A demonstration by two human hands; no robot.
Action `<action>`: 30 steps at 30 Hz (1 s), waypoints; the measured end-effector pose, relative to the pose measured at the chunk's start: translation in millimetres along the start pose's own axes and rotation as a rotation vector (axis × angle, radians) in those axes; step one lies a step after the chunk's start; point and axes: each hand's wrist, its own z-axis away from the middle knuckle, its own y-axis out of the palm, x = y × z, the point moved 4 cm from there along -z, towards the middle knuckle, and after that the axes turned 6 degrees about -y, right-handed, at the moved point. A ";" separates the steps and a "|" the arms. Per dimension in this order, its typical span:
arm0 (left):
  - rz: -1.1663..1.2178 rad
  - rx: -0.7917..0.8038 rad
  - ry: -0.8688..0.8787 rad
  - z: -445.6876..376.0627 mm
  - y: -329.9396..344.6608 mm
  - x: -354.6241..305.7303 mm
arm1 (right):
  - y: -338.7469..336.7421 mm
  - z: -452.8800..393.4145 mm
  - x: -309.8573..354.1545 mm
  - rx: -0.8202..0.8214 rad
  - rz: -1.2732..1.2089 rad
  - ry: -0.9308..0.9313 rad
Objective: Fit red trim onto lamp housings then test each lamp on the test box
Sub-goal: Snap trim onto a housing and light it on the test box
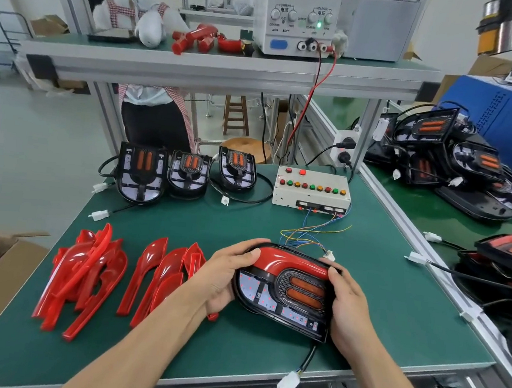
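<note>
A person's two bare hands hold a lamp just above a green mat, near its front edge. The left hand wraps the lamp's left end, thumb pressed on the red trim that arches across the top of the black housing. The right hand clasps the right end, thumb on the trim's other end. Both hands are closed around the lamp. The trim looks seated or nearly so, which suggests the fitting step is finishing with a last press along the edge.

The lamp's cable hangs off the front of the mat and ends in a white plug, not connected to anything. Coloured wires run from a white socket just behind the lamp back to the test box, a cream case with rows of red, green and yellow buttons at the far side of the mat.

To the left lie loose red trims in two heaps. Three bare housings stand in a row at the back, left of the box.

The next move probably calls for freeing one hand to bring the plug up to the socket, then pressing the box's buttons
</note>
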 end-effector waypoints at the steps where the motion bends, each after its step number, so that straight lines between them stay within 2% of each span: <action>1: -0.006 -0.009 0.001 -0.6 0.0 -0.3 | 0.0 -0.5 0.0 -0.007 0.004 -0.004; 6: -0.020 -0.031 0.013 -1.8 1.8 -0.5 | 0.4 0.4 -0.7 -0.022 0.052 -0.019; 11: -0.047 -0.042 0.022 0.3 -2.1 -7.0 | -4.7 -3.6 2.7 0.091 0.264 -0.024; 15: -0.095 -0.044 0.046 3.6 -6.0 -14.0 | 1.5 -7.9 42.9 0.110 0.736 -0.407; 18: -0.144 -0.020 0.098 4.1 -0.2 -17.1 | 34.8 -7.2 60.4 0.246 0.992 -0.582; 22: -0.168 -0.002 0.176 4.5 6.3 -21.0 | 78.4 -20.9 54.5 0.553 1.258 -0.391; 25: -0.201 -0.042 0.233 5.7 2.7 -22.1 | 88.4 -31.0 48.8 0.640 1.344 -0.320; 28: -0.235 -0.059 0.291 8.4 1.3 -22.6 | 88.3 -31.9 45.8 0.715 1.305 -0.298; 30: -0.207 -0.071 0.294 8.3 1.0 -22.2 | 87.1 -32.8 46.0 0.703 1.266 -0.305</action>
